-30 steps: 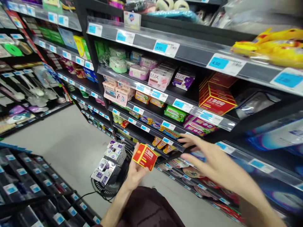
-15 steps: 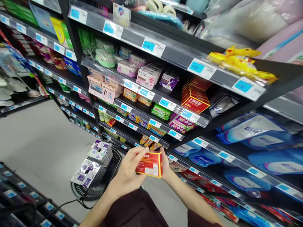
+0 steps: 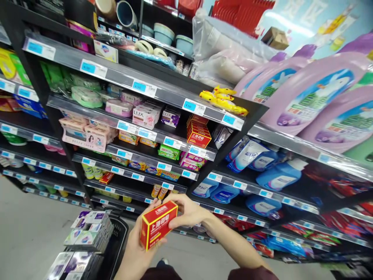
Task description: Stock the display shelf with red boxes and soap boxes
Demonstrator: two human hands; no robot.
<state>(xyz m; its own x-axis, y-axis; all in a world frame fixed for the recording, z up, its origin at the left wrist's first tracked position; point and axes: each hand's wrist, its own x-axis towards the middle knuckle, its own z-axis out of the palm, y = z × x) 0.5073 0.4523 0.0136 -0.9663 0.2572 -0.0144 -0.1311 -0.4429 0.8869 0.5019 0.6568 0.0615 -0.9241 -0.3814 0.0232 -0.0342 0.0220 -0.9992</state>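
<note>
A red soap box (image 3: 159, 223) with yellow edges and white Chinese lettering is held in front of me, tilted, its printed front facing me. My left hand (image 3: 135, 241) is closed around its left end and underside. On the right end, my right hand (image 3: 188, 212) grips with the thumb on the front face; its fingers are partly hidden behind the box. Matching red soap boxes (image 3: 198, 134) stand in a row on the shelf ahead, beside a dark purple LUX box (image 3: 170, 117).
A black basket (image 3: 119, 233) on the floor at left holds stacked soap packs (image 3: 89, 229). Shelves with price tags run across the view. Blue bottles (image 3: 278, 177) and large pink detergent jugs (image 3: 317, 93) stand at right. Grey floor (image 3: 32, 217) shows at lower left.
The soap box has been turned, so its lettered front shows instead of the barcode side. Both hands have moved left and lower in view. My view has shifted right and up.
</note>
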